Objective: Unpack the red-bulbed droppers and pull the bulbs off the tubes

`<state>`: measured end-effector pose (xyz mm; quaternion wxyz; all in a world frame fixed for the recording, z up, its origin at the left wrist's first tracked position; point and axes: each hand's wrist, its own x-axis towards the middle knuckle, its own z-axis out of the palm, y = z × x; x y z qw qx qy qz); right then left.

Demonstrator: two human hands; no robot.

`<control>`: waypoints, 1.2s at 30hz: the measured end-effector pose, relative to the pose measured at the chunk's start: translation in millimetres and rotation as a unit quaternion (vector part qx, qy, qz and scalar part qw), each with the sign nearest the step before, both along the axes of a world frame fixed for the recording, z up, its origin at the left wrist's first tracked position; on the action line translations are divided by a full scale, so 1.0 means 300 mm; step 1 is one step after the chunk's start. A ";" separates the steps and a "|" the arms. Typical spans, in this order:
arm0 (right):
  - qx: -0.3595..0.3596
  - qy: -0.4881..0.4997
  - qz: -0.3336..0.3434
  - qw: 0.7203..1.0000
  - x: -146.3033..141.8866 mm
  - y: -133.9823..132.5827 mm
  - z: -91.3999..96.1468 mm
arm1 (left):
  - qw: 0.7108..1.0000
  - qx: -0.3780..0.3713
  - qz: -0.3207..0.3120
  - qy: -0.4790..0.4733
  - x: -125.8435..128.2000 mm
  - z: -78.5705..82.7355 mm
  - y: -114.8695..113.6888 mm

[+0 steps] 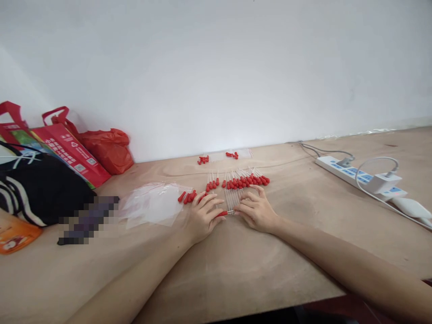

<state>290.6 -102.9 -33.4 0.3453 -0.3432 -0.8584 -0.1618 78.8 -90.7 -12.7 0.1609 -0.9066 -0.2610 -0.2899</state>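
Between the fingers of my left hand (pixel 204 218) is a red rubber dropper bulb (pixel 222 213). My right hand (pixel 256 209) pinches a clear glass tube (pixel 231 212), whose end meets the bulb; how far it sits inside, I cannot tell. Just beyond lies a row of bare glass tubes (pixel 232 198), partly behind my right fingers. Farther back, several assembled droppers (pixel 245 180) lie with red bulbs toward me and tubes pointing away. Loose red bulbs (pixel 187 197) rest beside my left hand, partly hidden by it.
Clear zip bags (pixel 153 204) lie spread to the left. Near the wall is another bag (pixel 241 154) with red bulbs (pixel 203 159) by it. A power strip (pixel 357 175) with cables stands right. Shopping bags (pixel 72 150), a black cloth bag (pixel 50 189) and an orange packet (pixel 18 236) crowd the left.
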 end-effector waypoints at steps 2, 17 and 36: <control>0.000 -0.005 0.003 1.000 0.005 -0.003 0.000 | 1.000 -0.004 -0.003 -0.001 -0.003 0.002 -0.005; -0.034 0.068 -0.078 0.994 0.098 -0.006 0.008 | 0.990 -0.049 0.066 -0.111 -0.091 0.008 0.022; -0.092 0.070 -0.228 0.967 0.079 0.029 -0.030 | 0.882 -0.195 0.361 -0.232 -0.221 -0.007 0.177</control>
